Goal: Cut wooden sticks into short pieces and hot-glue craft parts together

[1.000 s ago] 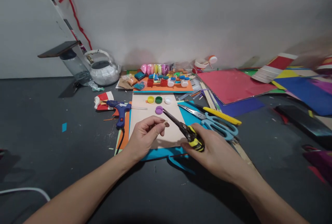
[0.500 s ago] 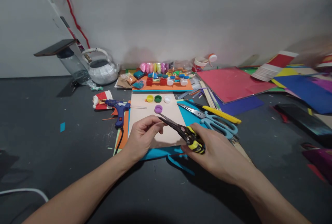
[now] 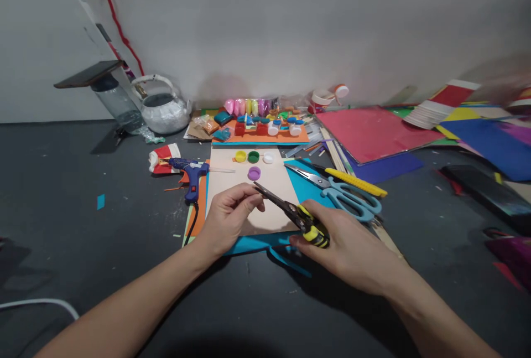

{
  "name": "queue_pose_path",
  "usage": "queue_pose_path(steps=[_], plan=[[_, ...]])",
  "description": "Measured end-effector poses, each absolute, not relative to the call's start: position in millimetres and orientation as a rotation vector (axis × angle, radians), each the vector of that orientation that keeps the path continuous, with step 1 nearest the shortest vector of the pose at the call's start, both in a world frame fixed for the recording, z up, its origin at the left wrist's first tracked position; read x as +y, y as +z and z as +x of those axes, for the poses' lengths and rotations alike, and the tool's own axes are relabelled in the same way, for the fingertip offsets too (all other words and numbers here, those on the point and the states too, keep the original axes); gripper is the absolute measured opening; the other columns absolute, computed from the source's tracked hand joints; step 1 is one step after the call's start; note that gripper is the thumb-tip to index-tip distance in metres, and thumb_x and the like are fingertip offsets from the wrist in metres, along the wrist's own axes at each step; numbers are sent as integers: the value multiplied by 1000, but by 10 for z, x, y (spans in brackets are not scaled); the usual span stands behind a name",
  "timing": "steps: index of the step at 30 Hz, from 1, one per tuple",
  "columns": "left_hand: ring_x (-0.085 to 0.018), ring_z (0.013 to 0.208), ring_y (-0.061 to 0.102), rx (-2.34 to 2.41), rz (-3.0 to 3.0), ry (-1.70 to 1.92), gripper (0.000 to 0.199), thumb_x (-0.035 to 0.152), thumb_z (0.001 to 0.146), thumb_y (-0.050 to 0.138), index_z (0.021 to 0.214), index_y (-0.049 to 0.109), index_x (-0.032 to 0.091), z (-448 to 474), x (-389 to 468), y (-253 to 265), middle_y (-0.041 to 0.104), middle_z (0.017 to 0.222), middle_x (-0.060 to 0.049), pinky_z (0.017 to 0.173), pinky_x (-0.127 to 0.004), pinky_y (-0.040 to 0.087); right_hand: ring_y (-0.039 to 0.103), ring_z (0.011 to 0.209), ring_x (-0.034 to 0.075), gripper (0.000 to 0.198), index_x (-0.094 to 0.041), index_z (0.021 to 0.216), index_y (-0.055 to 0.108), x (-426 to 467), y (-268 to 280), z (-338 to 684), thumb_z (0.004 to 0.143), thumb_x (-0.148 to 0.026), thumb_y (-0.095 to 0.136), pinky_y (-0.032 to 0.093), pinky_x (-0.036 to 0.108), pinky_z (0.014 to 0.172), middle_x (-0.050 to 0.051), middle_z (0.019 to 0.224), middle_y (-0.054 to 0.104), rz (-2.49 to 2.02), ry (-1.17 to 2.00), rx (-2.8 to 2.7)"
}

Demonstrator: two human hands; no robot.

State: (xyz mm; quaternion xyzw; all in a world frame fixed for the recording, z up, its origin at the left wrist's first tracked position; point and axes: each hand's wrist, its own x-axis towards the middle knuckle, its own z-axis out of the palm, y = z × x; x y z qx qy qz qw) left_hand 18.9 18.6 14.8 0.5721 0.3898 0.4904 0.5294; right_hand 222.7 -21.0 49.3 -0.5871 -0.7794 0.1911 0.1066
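Note:
My right hand [image 3: 346, 244] is wrapped round the black-and-yellow handles of long-nosed pliers [image 3: 280, 200]. Their narrow dark jaws point up and left, with the tips beside the fingers of my left hand [image 3: 230, 214]. Thumb and forefinger of that hand are pinched together; whatever lies between them is too small to make out. Both hands are above a pale sheet [image 3: 232, 181] on blue paper. Past the fingertips sits a purple paint cap [image 3: 254, 173], with yellow [image 3: 240, 156], green [image 3: 253, 157] and white [image 3: 268, 157] caps behind.
A blue glue gun [image 3: 193, 175] lies left of the sheet. Light-blue scissors [image 3: 348, 197] and a yellow cutter [image 3: 354, 182] lie right. Paint pots [image 3: 262, 128] and a silver pot [image 3: 164, 112] stand behind. Paper cups [image 3: 440, 103] and a phone [image 3: 485, 195] are farther right.
The pliers' tips have shifted slightly toward me, away from the purple cap. My left hand keeps its pinch almost in place.

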Motion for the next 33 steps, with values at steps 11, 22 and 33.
queue_pose_path(steps=[11,22,33], plan=[[-10,60,44,928,1397,1094,17,21,85,56,74,68,17,170,174,155,51,61,2,59,-22,34,60,67,22,19,-22,88,55,-216,499,2298,84,-41,56,32,27,52,4,76,66,-1823,283,-2378],[-7,53,35,901,1325,1056,20,34,85,60,83,70,16,159,191,106,47,58,3,51,-21,30,59,61,18,23,-22,76,51,-222,537,2251,88,-43,50,30,25,49,1,66,63,-1822,437,-2273],[-7,54,38,886,1346,1169,14,30,84,61,84,69,18,171,203,99,52,63,2,52,-21,33,62,75,24,24,-21,90,50,-195,505,2260,84,-44,53,37,28,60,5,83,66,-1807,543,-2326]])
